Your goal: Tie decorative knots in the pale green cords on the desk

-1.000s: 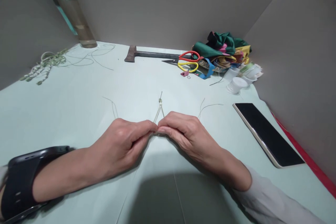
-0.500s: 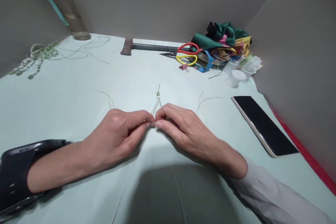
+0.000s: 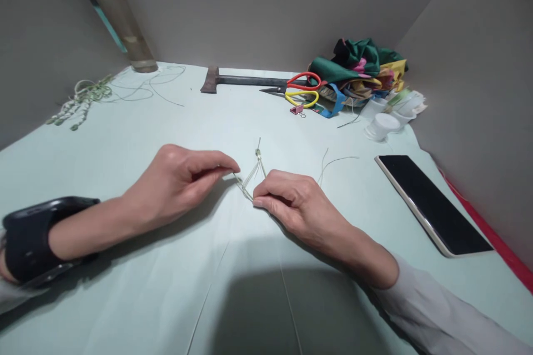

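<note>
the left hand has its finger and thumb pinched on a thin green string, and the string runs down to the right hand. the right hand's thumb and first finger press together on the low end of the strings, and its other fingers curl under, so i can't tell if they hold any too. the strings lie on the pale table between the two hands, and they come together in a small knot just past the fingers. a black watch is on the left wrist. a phone lies to the right of the right hand. farther back are scissors with one red and one yellow loop, a small pink clip and an axe
</note>
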Demonstrator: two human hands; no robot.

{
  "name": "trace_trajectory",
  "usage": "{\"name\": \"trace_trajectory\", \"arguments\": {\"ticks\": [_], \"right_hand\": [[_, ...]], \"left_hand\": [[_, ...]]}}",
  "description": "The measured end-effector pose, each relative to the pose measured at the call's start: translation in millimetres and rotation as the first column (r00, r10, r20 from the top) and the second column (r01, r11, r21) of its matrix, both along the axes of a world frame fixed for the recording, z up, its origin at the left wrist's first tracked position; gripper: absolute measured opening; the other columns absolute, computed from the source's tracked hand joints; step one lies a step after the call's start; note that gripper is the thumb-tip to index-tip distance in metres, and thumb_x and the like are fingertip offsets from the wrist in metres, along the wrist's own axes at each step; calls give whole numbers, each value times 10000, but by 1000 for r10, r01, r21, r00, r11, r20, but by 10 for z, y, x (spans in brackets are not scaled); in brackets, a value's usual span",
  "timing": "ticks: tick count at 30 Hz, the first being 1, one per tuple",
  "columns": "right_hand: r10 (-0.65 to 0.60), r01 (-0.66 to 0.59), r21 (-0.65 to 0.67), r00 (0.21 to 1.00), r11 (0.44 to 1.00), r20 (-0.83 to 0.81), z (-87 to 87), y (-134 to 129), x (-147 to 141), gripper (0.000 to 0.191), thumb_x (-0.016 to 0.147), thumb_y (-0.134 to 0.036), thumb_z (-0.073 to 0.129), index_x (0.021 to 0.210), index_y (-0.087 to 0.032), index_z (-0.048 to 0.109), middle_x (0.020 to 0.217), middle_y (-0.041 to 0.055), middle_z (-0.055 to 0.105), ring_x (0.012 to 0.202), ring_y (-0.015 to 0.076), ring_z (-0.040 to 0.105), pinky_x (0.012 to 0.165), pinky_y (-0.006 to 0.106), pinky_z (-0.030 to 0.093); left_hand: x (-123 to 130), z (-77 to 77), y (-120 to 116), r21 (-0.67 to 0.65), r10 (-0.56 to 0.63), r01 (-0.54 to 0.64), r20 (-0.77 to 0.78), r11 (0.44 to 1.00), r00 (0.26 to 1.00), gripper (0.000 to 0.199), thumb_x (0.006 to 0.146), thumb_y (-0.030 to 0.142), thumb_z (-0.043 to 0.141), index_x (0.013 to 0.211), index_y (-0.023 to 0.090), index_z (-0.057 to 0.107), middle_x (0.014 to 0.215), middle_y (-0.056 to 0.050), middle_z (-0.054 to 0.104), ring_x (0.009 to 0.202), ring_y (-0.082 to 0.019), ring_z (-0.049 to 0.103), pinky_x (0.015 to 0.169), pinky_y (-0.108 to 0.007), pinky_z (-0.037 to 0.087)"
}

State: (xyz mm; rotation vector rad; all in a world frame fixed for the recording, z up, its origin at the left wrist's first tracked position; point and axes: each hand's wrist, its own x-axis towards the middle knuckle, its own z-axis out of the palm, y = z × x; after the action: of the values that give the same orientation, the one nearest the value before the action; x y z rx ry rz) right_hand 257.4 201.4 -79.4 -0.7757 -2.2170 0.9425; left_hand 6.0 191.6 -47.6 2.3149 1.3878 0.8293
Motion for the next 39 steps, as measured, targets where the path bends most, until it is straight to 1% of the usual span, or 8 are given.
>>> {"name": "trace_trajectory", "arguments": {"ticks": [5,9,14,18,21,32,36,39], "right_hand": [[-11,11,-29,1000,1000,5,26,-4,-1,184,1024,-126,669,860,-195,714,833,-9,681,780,142,626,740,285,447],[-17,17,-58,1000,998,-6,41,-5,-3,183,1014,-129,673,853,-191,733,827,-5,689,774,141,628,740,289,450],[-25,22,-96,999,995,-34,10,11,-19,183,985,-134,688,826,-196,754,812,-2,697,750,141,627,734,297,453],[-51,39,-153,996,987,-72,18,19,-26,166,976,-165,701,829,-203,771,827,0,724,768,145,639,739,296,465],[-75,49,-210,990,976,-118,54,25,-24,152,980,-198,706,843,-205,772,852,-3,747,799,145,658,737,284,478],[-138,95,-241,976,966,-170,79,19,-39,143,954,-194,720,834,-211,796,854,1,760,788,144,658,751,291,498],[-134,96,-216,977,972,-164,75,13,-37,150,952,-192,730,824,-212,806,824,1,753,765,143,653,735,296,495],[-129,95,-200,978,975,-162,63,9,-35,146,961,-203,737,838,-213,814,827,3,760,759,143,660,719,293,496]], "left_hand": [[-385,-79,325,103,189,-180,-80,978,979,241,923,159,604,974,190,837,702,71,763,604,-90,554,666,-232,390],[-623,-65,489,231,410,-382,-84,895,908,226,961,112,579,1004,175,792,662,89,564,687,-115,452,706,-275,341],[-477,195,232,409,455,-388,-75,826,888,100,998,149,585,1033,152,678,913,29,439,976,-167,450,969,-360,341],[-61,106,-267,207,82,-32,-237,978,968,240,1043,316,543,921,196,713,882,-14,635,773,-168,605,704,-317,456],[169,-48,-471,75,-73,98,-279,992,958,253,1048,336,557,967,191,747,891,-46,678,747,-207,650,649,-336,491],[219,-259,-470,-15,-87,86,-124,996,988,298,1105,215,389,940,198,636,898,-39,644,722,-180,591,660,-345,442],[261,-180,-483,-157,-52,57,39,986,998,289,1095,307,399,888,225,584,785,-19,661,627,-159,567,606,-312,465],[315,-97,-460,-342,-8,67,171,937,985,320,1090,347,400,860,237,593,582,23,627,483,-144,543,457,-249,442]]}}
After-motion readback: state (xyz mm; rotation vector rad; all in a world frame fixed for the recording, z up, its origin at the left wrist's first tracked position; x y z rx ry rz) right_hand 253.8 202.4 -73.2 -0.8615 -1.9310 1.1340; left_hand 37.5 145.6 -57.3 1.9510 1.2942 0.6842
